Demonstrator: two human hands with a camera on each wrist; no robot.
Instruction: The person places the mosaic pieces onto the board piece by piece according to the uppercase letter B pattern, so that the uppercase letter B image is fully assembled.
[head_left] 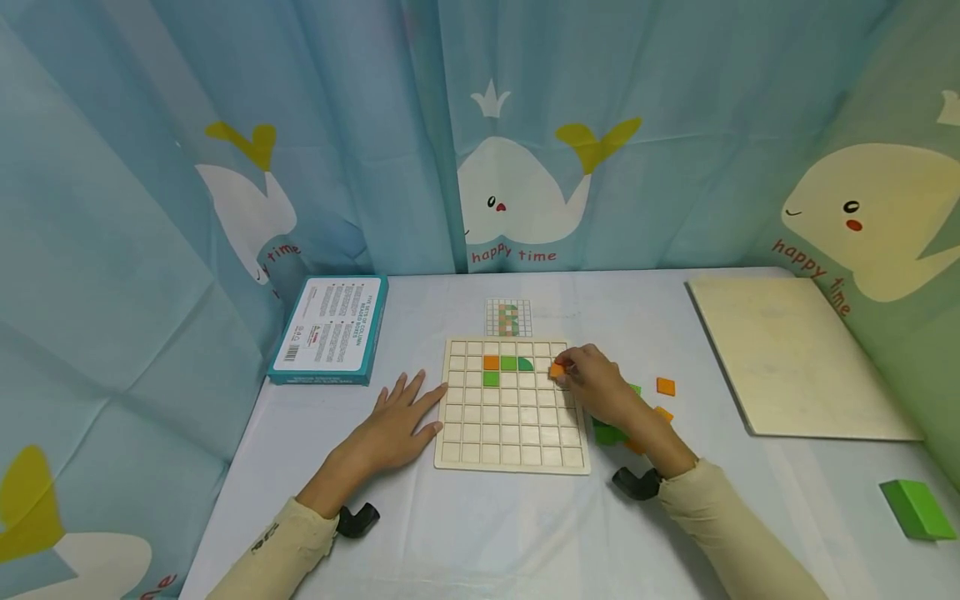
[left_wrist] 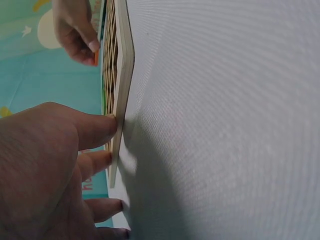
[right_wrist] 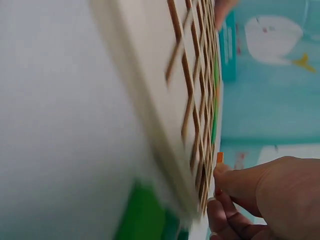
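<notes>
A pale wooden grid board (head_left: 512, 457) lies flat on the table. My left hand (head_left: 397, 427) rests at its left side with spread fingers, its thumb and a finger touching the edge. My right hand (head_left: 600, 390) pinches an orange square tile (head_left: 557, 371) above the board's upper right cells. The same tile (right_wrist: 219, 157) shows beyond the thumb in the right wrist view. Set in the grid are an orange square (head_left: 491, 362), two green squares, one beside it (head_left: 508, 363) and one below (head_left: 491, 379), and a darker green quarter-round piece (head_left: 525, 364).
A small printed pattern card (head_left: 492, 327) lies behind the board. Loose orange tiles (head_left: 665, 387) and green pieces (head_left: 609, 433) lie right of it, partly under my right arm. Around them are a teal box (head_left: 330, 325), a large pale panel (head_left: 810, 358) and a green block (head_left: 917, 508).
</notes>
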